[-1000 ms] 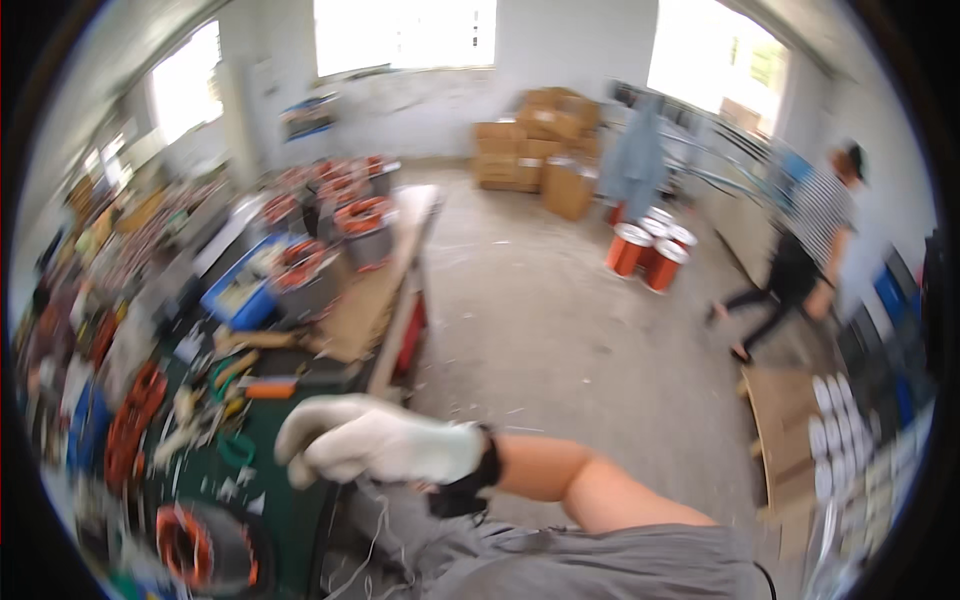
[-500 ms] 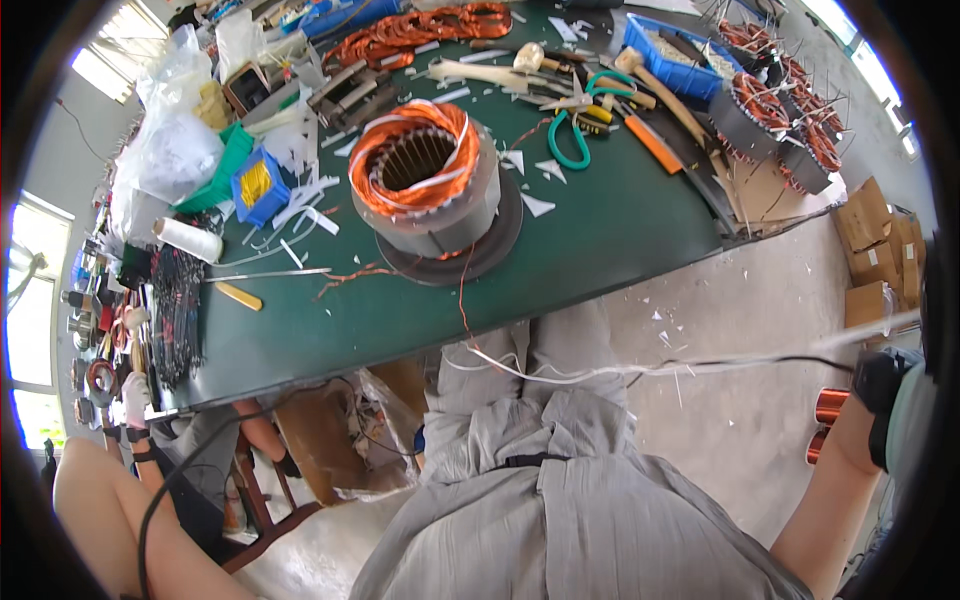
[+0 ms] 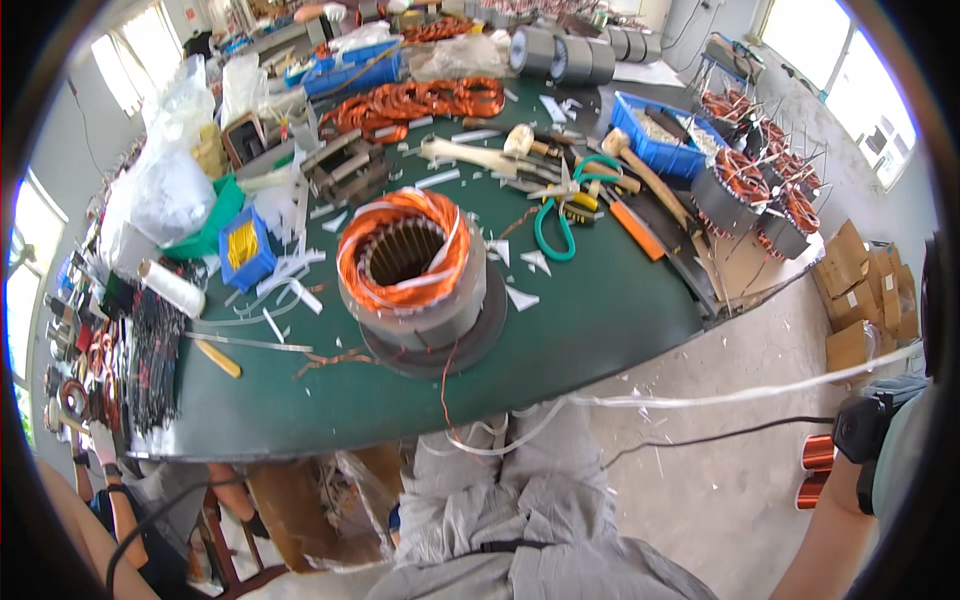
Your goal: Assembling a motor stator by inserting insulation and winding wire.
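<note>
A stator [image 3: 420, 290] with orange copper windings and white lacing stands upright on a dark round base [image 3: 490, 335] on the green bench. A thin copper wire hangs from it over the near edge. White cord [image 3: 700, 402] runs from near my lap to the right rim, toward my right arm [image 3: 825, 520]. That arm is stretched far right, with a black device [image 3: 862, 428] strapped at the wrist. My right hand is mostly hidden at the dark rim, so its grip is unclear. Only part of my left arm [image 3: 68, 530] shows at lower left; its hand is out of view.
Green-handled scissors [image 3: 556, 235], a hammer [image 3: 645, 172] and an orange-handled tool [image 3: 637, 232] lie at right. Wound stators [image 3: 735, 195] stand beyond them. A yellow-filled blue bin [image 3: 246, 250] and thread cone [image 3: 172, 288] are at left. A co-worker's arm [image 3: 122, 515] shows at lower left.
The view has tilted up, so the bench and stator sit lower in the picture and more of the room's back shows. The white cord now appears thicker and sags near my lap.
</note>
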A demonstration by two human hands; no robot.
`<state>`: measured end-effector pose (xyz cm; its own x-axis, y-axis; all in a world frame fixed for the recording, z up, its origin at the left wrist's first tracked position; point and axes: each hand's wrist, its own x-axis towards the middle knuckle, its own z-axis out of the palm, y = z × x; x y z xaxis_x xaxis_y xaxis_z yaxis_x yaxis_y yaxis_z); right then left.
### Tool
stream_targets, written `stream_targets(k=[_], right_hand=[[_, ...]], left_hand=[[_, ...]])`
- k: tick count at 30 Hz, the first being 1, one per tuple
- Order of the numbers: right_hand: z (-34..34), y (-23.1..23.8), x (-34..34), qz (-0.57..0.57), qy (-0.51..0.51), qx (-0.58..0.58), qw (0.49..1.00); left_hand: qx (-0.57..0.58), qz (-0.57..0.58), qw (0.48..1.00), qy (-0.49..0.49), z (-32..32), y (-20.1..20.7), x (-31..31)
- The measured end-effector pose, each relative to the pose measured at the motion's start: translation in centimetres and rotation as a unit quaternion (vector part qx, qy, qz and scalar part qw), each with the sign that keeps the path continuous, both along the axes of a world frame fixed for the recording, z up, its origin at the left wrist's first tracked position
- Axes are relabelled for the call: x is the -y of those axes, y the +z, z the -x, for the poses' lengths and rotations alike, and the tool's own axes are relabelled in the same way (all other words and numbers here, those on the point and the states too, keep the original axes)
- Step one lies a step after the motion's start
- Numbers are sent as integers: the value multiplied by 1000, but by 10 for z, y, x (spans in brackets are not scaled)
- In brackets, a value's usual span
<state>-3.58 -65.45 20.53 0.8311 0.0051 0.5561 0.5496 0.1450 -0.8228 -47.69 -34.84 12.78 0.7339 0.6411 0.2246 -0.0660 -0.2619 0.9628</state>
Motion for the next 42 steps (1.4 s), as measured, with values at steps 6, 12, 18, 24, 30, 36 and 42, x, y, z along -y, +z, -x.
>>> stream_targets(k=[6, 12, 18, 24, 30, 36, 42], right_hand=[[-2, 6, 8, 32, -25, 61, 997], [19, 13, 3, 84, -39, 6, 996], [26, 18, 4, 148, -40, -23, 988], [5, 29, -3, 154, -63, 83, 983], [26, 33, -16, 190, -83, 91, 974], [31, 48, -12, 271, -64, 70, 958], [29, -73, 13, 326, 41, -142, 934]], left_hand=[[92, -30, 995, -36, -62, -31, -14], [69, -39, 995, -67, -74, 8, -35], [69, -36, 993, -88, -105, 17, -38], [202, -97, 969, -104, -193, 17, -52], [239, -122, 954, -134, -232, 35, -76], [240, -104, 956, -133, -262, 52, -71], [228, -126, 957, -132, -293, 67, -65]])
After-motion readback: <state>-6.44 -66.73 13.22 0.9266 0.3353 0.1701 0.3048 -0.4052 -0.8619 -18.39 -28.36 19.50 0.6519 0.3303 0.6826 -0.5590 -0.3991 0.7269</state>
